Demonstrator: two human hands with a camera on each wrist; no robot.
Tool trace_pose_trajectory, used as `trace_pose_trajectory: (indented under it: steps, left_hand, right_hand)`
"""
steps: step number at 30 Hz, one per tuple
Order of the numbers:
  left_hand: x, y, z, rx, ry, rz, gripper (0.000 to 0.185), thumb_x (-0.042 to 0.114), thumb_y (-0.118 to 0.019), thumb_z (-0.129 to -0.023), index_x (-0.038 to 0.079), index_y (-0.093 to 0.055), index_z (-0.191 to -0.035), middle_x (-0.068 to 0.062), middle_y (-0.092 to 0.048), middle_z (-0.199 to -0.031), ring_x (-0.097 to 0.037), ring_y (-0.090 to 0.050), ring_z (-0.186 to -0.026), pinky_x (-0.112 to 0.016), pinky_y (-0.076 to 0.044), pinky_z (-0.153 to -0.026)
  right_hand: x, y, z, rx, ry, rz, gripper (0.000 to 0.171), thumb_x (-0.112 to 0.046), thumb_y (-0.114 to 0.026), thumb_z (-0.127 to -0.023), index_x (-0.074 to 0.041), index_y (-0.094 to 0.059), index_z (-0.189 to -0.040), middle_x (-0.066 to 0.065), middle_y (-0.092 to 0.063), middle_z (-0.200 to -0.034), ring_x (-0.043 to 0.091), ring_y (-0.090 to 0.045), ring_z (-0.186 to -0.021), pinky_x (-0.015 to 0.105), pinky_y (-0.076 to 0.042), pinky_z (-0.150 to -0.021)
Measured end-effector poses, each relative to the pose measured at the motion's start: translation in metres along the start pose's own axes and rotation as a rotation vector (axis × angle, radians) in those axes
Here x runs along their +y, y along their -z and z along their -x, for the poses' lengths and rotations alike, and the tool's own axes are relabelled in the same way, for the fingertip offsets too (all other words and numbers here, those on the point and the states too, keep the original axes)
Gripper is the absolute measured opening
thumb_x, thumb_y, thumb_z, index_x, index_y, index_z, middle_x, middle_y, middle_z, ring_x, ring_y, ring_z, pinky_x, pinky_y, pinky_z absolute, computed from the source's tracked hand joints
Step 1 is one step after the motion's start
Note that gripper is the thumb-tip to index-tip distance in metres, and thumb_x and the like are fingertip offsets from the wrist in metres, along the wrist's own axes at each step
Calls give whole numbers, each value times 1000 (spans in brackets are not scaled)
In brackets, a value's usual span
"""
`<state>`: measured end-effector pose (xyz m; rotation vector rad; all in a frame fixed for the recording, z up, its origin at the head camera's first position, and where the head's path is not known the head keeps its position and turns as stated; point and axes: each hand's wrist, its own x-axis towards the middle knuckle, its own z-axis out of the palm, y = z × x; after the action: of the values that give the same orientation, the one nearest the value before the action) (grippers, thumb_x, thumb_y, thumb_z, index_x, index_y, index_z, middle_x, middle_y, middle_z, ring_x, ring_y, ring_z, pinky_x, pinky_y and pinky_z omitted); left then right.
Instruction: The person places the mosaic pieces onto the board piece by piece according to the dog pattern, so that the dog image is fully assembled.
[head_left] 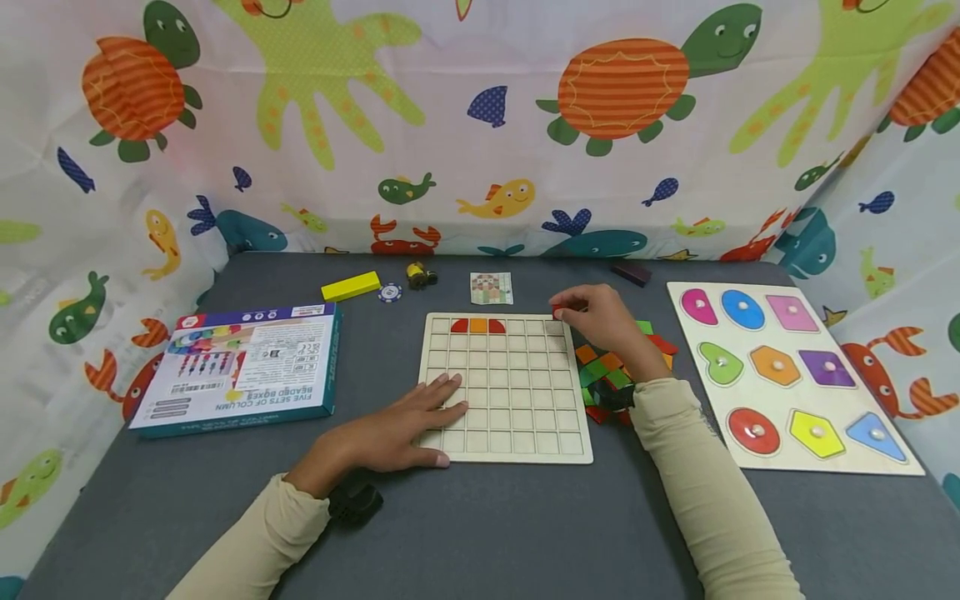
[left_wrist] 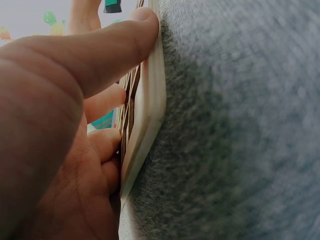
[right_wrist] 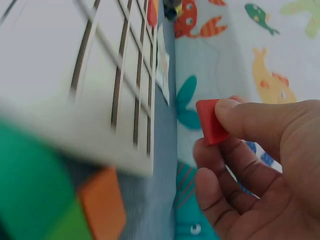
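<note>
Counts: 2 hands, left hand (head_left: 397, 433), right hand (head_left: 600, 321). 1 grid board (head_left: 504, 387), 3 tiles seated in its top row (head_left: 477, 326). 1 red tile (right_wrist: 211, 121) pinched. 1 loose tile pile (head_left: 611, 367) centre-right, count unclear, partly hidden. 1 shape puzzle (head_left: 787, 375) at right with 9 pieces. 1 box (head_left: 240, 367) at left. Upper centre: 1 yellow block (head_left: 350, 286), 1 chip (head_left: 389, 292), 1 card (head_left: 491, 288).
</note>
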<state>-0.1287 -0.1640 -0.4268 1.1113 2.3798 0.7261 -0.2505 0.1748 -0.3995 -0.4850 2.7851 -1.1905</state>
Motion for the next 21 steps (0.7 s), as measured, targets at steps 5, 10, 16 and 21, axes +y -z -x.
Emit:
trace_pose_trajectory:
  steps: [5,10,16,21]
  left_hand:
    - [0,1,1,4,-7,-4,74,37,-66,-93,12,-30,-154,-10,-2,-162,-27,3,-148,-50,-6,-116]
    - [-1,2,1,3,-3,0,74,38,-65,-94,12,-30,-154,-10,-2,-162,-26,4,-148,-50,-6,-116]
    - [-2,2,1,4,-8,-7,74,40,-64,-93,12,-31,-153,-11,-3,-162,-27,3,-147,-51,-7,-115]
    - [-1,3,2,-8,-1,-20,74,40,-65,-93,12,-31,-153,-11,-2,-162,-27,3,-147,-51,-7,-115]
  right_hand:
    - [-15,-17,-11,-71,5,-34,22,-9,-61,-97,-4,-71,-116,9,-66,-109,24,-60,-88,38,-51,-73]
    - [-31,-31,-20,-149,7,-48,20,-9,-60,-97,-5,-71,-113,7,-67,-101,23,-59,-85,37,-50,-74]
    - [-52,-47,-30,-181,37,-49,19,-9,-61,-97,-3,-70,-112,7,-67,-96,21,-58,-82,34,-50,-71]
    - [-67,-65,-37,-221,84,7,18,-5,-60,-96,-4,-71,-110,6,-68,-94,19,-58,-78,32,-49,-70]
